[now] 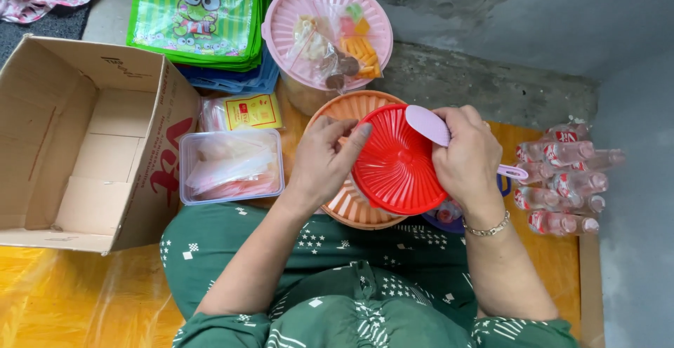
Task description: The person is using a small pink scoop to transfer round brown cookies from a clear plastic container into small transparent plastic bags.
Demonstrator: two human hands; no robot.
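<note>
My left hand (324, 157) grips the left edge of a red ribbed round lid (394, 165), which is tilted above an orange ribbed container (351, 204). My right hand (465, 155) holds a lilac plastic spoon (430, 125); its bowl lies over the lid's top right edge and its handle tip pokes out past my wrist. This hand also rests on the right side of the red lid. A bracelet circles my right wrist.
A pink lid (309, 11) bearing small bags of sweets sits behind. Green and blue cartoon bags (196, 18) are stacked at the back left. An open cardboard box (77, 144), a clear tub (232, 165) and several small bottles (562, 179) surround me.
</note>
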